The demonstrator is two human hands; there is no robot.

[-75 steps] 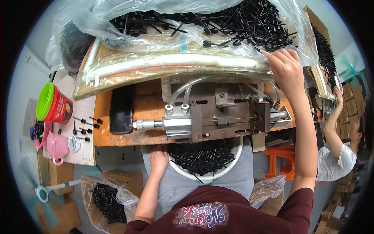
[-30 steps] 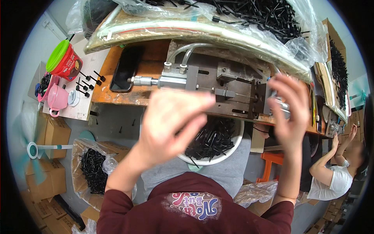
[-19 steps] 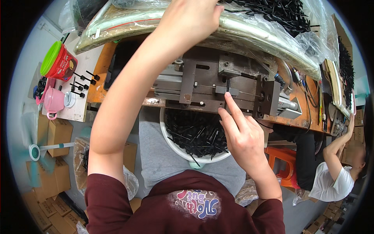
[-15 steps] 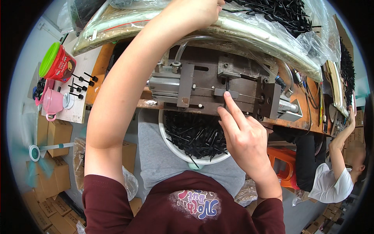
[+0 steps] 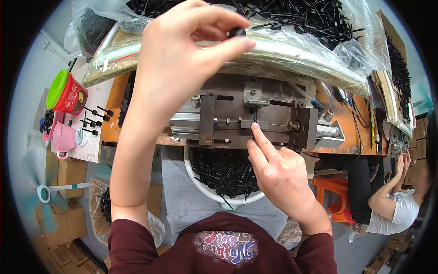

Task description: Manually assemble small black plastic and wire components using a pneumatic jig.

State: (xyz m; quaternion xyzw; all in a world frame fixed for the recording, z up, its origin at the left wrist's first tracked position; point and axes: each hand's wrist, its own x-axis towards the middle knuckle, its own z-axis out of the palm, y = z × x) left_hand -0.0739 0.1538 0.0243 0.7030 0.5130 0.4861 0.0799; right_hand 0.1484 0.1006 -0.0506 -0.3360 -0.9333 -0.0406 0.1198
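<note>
Raised over the front edge of the bagged pile, my left hand (image 5: pixel 178 57) pinches a small black plastic part with a thick round head (image 5: pixel 237 32) between thumb and fingers. Its stem is blurred. My right hand (image 5: pixel 280 176) reaches to the metal clamping fixture (image 5: pixel 228 116) on the bench. Its index and middle fingers are stretched out and the others curl under. The index fingertip touches the small block (image 5: pixel 247 124) in the fixture's middle, where a thin black rod (image 5: pixel 255 113) stands out from under the upper bracket (image 5: pixel 256 93).
A white tub (image 5: pixel 194 180) of black parts sits at my lap below the bench edge. Beyond the fixture lies a plastic-lined heap of black pieces (image 5: pixel 296 20). Left are a red bucket (image 5: pixel 75 96), a pink cup (image 5: pixel 63 137) and several black parts. A co-worker (image 5: pixel 392 208) sits at right.
My left hand has come back from the heap toward me, now showing a black part in its fingers. My right hand stays at the fixture. The view has shifted slightly.
</note>
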